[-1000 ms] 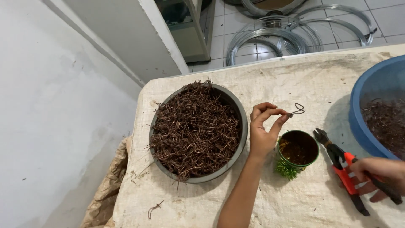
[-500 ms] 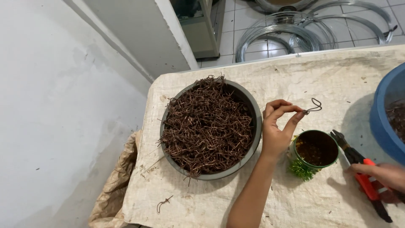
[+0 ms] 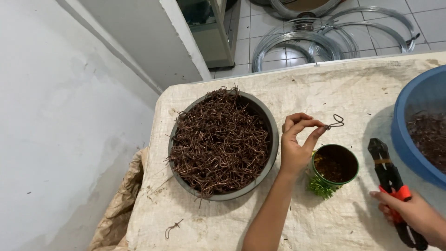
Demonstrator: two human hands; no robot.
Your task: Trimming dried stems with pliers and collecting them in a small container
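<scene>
My left hand pinches a small bent brown wire piece between thumb and fingers, held above the cloth-covered table. It hovers between a grey basin heaped with tangled brown wire pieces and a small green tin can just right of the wrist. My right hand grips the red handles of a black-jawed cutter lying on the table at lower right.
A blue basin holding more brown wire sits at the right edge. One loose wire piece lies near the table's front left. Coils of silver wire lie on the tiled floor beyond the table. A white wall stands to the left.
The view has drifted so the table sits further right in frame. My left hand keeps holding the wire piece up, and my right hand stays on the cutter.
</scene>
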